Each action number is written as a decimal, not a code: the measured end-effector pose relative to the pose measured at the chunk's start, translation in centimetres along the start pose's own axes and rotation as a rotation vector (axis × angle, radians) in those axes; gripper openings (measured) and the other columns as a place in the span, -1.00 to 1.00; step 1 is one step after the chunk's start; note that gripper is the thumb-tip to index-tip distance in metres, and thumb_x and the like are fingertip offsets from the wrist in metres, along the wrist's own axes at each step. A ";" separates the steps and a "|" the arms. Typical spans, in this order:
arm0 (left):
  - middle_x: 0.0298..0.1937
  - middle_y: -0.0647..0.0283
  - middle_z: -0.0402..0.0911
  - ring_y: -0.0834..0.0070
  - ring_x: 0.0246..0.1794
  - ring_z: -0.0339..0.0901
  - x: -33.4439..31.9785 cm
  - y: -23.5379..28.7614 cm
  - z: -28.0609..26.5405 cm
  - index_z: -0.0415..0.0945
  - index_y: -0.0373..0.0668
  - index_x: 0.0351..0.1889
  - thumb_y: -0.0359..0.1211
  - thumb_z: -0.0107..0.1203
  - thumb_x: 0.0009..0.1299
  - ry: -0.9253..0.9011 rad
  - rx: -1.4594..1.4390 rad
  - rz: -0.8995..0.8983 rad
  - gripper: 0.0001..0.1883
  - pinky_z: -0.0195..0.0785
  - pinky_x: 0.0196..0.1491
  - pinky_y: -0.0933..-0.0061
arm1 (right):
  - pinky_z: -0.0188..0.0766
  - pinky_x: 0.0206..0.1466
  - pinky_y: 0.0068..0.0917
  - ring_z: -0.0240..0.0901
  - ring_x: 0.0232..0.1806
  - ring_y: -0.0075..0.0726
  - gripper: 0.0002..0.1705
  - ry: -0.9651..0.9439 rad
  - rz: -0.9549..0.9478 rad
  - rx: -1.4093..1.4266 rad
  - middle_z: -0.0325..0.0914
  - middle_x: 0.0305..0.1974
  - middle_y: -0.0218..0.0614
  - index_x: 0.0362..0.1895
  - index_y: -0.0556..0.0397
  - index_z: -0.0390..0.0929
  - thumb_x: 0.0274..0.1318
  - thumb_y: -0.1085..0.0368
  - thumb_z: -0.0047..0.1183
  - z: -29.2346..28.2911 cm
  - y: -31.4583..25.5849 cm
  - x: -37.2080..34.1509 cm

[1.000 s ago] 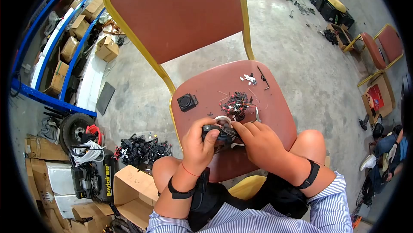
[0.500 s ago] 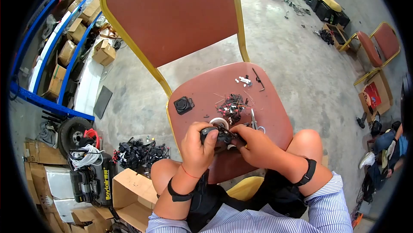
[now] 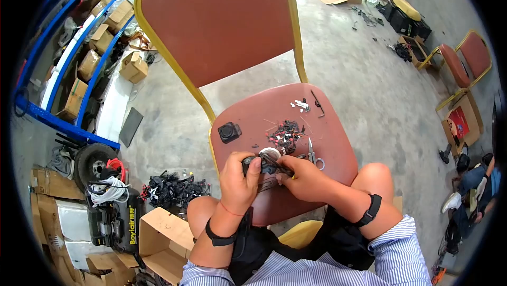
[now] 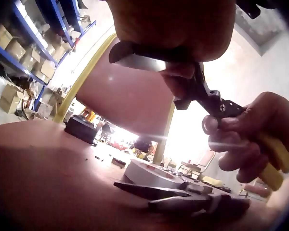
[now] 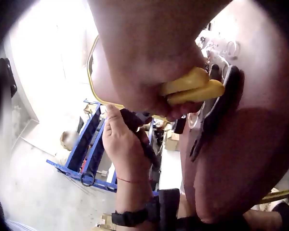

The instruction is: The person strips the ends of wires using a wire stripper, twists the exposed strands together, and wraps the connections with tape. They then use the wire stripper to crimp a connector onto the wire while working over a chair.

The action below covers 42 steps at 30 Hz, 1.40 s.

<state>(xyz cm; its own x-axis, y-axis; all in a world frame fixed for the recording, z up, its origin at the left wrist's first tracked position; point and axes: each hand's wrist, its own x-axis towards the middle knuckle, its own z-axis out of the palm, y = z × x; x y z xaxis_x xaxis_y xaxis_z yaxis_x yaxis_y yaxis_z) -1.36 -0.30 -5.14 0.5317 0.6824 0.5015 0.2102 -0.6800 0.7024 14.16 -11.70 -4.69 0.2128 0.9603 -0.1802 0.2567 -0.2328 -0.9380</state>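
My left hand (image 3: 237, 177) grips a dark device with a glossy black surface (image 4: 135, 58), thumb on its near side; the palm hides much of it. My right hand (image 3: 311, 180) holds yellow-handled pliers (image 5: 195, 89), fingers curled round the handles. Their dark metal head (image 4: 221, 107) reaches up to the device in the left wrist view; the contact point is partly hidden. Below both hands, a second pair of dark pliers (image 4: 178, 198) lies on the chair seat (image 3: 338, 138) beside a white tape roll (image 4: 147, 173).
On the seat are scissors (image 3: 311, 151), a pile of cut wire ends (image 3: 285, 135), white bits (image 3: 302, 105), a hex key (image 3: 318, 104) and a black square part (image 3: 229, 132). A cardboard box (image 3: 163, 233) and a black heap (image 3: 174, 193) stand on the floor at left.
My right hand has shifted and turned at the device, leaving the scissors on the seat uncovered and a bit of yellow handle showing. My left hand keeps its hold on the device.
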 end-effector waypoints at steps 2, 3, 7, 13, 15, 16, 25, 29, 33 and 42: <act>-0.30 0.04 0.61 0.09 -0.33 0.60 -0.2 0.1 -0.2 0.52 -0.26 -0.15 -0.26 0.21 0.50 0.001 0.019 0.004 -0.76 0.46 -0.23 0.25 | 0.49 0.07 -0.18 0.64 0.04 0.10 -0.68 -0.009 0.001 0.035 0.67 -0.07 0.09 0.09 0.20 0.55 0.29 0.36 0.14 0.2 0.6 0.0; -0.30 0.04 0.61 0.10 -0.33 0.60 -0.4 0.1 -0.3 0.53 -0.26 -0.14 -0.26 0.22 0.50 -0.002 0.028 -0.002 -0.76 0.46 -0.23 0.26 | 0.48 0.04 -0.22 0.62 -0.02 -0.02 -0.69 -0.014 -0.006 0.029 0.66 -0.11 0.01 0.08 0.19 0.55 0.30 0.37 0.14 0.2 0.7 0.0; -0.30 0.06 0.62 0.13 -0.33 0.61 -0.7 0.5 -0.5 0.54 -0.26 -0.12 -0.24 0.23 0.50 0.022 0.028 0.006 -0.75 0.47 -0.22 0.29 | 0.45 -0.02 -0.34 0.54 -0.17 -0.32 -0.73 -0.079 0.055 0.043 0.63 -0.23 -0.21 0.06 0.17 0.53 0.33 0.38 0.13 -0.2 -0.2 -0.2; -0.24 0.05 0.68 0.14 -0.28 0.67 -0.6 -0.3 -1.2 0.56 -0.26 -0.12 -0.20 0.25 0.48 -0.014 -0.011 0.122 -0.71 0.53 -0.20 0.33 | 0.44 -0.03 -0.39 0.51 -0.17 -0.41 -0.77 -0.143 0.000 0.143 0.62 -0.21 -0.27 0.02 0.19 0.52 0.35 0.36 0.12 -0.3 0.9 -0.2; -0.21 0.03 0.70 0.14 -0.24 0.69 -0.2 -0.7 -1.6 0.57 -0.26 -0.11 -0.19 0.27 0.46 -0.024 0.005 0.224 -0.69 0.56 -0.18 0.33 | 0.45 -0.01 -0.34 0.55 -0.13 -0.32 -0.78 -0.130 -0.038 0.163 0.63 -0.18 -0.19 -0.01 0.21 0.53 0.34 0.37 0.11 -0.3 0.9 -0.2; -0.19 0.02 0.71 0.14 -0.22 0.71 -0.1 -0.9 -1.7 0.57 -0.26 -0.11 -0.19 0.29 0.45 -0.030 0.013 0.274 -0.69 0.57 -0.17 0.33 | 0.46 -0.01 -0.30 0.59 -0.11 -0.23 -0.80 -0.107 -0.061 0.164 0.64 -0.17 -0.12 -0.03 0.22 0.53 0.33 0.38 0.10 -0.3 0.5 -0.3; -0.19 0.02 0.72 0.11 -0.21 0.71 0.0 -0.5 -2.5 0.56 -0.28 -0.13 -0.18 0.32 0.41 -0.049 0.114 0.403 -0.66 0.59 -0.18 0.29 | 0.48 0.05 -0.26 0.63 -0.05 -0.13 -0.77 -0.097 -0.091 0.183 0.66 -0.14 -0.04 -0.02 0.24 0.55 0.30 0.39 0.12 -0.3 0.3 -0.5; -0.19 0.05 0.72 0.10 -0.19 0.71 -0.2 -0.8 -2.9 0.56 -0.26 -0.11 -0.15 0.34 0.40 -0.045 0.135 0.414 -0.63 0.59 -0.17 0.27 | 0.48 0.04 -0.26 0.64 -0.05 -0.16 -0.78 -0.088 -0.093 0.192 0.66 -0.15 -0.05 -0.02 0.21 0.56 0.29 0.38 0.14 0.0 0.1 -0.4; -0.19 0.08 0.72 0.08 -0.19 0.71 -0.3 -0.5 -3.3 0.56 -0.23 -0.11 -0.11 0.35 0.38 -0.060 0.238 0.487 -0.61 0.59 -0.15 0.25 | 0.48 0.03 -0.28 0.64 -0.06 -0.16 -0.75 -0.062 -0.095 0.155 0.66 -0.15 -0.06 0.00 0.19 0.57 0.28 0.38 0.16 0.3 -0.3 -0.6; -0.17 0.03 0.73 0.09 -0.17 0.73 -0.7 1.1 -3.9 0.60 -0.26 -0.13 -0.12 0.29 0.44 -0.027 0.296 0.422 -0.65 0.60 -0.13 0.28 | 0.51 0.00 -0.28 0.67 -0.08 -0.08 -0.73 -0.028 -0.155 0.212 0.68 -0.14 -0.03 0.03 0.20 0.56 0.28 0.39 0.17 0.6 0.3 -0.6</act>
<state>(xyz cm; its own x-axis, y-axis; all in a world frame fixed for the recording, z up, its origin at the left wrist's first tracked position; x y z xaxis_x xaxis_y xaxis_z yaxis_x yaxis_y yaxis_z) -4.67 -0.47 -2.73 0.6406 0.3278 0.6944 0.1942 -0.9441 0.2665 13.57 -12.23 -5.05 0.1593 0.9866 -0.0347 0.0805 -0.0480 -0.9956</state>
